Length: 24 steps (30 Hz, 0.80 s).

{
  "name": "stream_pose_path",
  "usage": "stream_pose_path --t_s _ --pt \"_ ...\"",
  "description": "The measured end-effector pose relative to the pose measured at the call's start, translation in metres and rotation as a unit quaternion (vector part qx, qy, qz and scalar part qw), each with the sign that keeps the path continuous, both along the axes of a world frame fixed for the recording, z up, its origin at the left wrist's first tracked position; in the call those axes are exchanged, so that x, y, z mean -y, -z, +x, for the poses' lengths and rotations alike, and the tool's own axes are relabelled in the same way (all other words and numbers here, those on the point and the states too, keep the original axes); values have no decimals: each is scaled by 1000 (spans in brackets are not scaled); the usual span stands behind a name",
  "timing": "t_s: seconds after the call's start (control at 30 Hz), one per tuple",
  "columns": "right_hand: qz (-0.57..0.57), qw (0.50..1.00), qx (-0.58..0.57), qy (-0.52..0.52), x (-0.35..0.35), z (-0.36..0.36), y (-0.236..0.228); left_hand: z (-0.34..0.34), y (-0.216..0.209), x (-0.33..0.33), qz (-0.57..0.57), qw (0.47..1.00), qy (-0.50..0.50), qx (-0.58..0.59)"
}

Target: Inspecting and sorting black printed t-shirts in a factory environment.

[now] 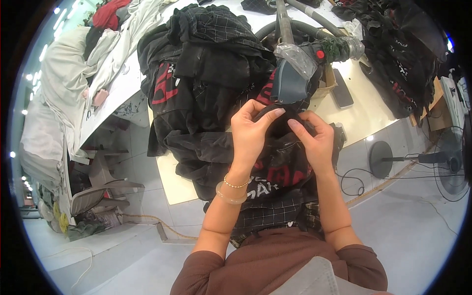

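A black garment (281, 132) with red and white lettering hangs down from my hands into my lap. My left hand (250, 130) is closed, pinching its upper edge between thumb and fingers. Close beside it, my right hand (314, 135) is closed on the same cloth. The pinched edge sits just below a blue-grey machine head (293, 83), which has a red button and clear plastic wrapped around it. Whether the cloth touches the machine cannot be made out.
A heap of black garments (196, 64) lies left of the machine on the pale table (174, 184). Ribbed hose (314, 30) runs behind it. A phone-like dark slab (342, 88) lies to the right. More black clothes (403, 54), a fan (450, 160) and a grey chair (101, 191) stand around.
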State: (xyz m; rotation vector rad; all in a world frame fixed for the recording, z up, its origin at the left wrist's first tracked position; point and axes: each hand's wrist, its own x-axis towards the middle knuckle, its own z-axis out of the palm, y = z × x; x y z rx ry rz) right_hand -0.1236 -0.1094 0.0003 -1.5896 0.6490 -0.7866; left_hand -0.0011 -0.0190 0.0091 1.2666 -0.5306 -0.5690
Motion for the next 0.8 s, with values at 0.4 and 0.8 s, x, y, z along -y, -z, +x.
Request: stream_pose_path --t_s 0.4,0.8 --pt "-11 999 34 13 0 15 -7 -9 4 -6 -40 996 -72 31" --pt "69 996 49 -6 -1 3 -5 -5 -2 0 -12 1000 -16 10"
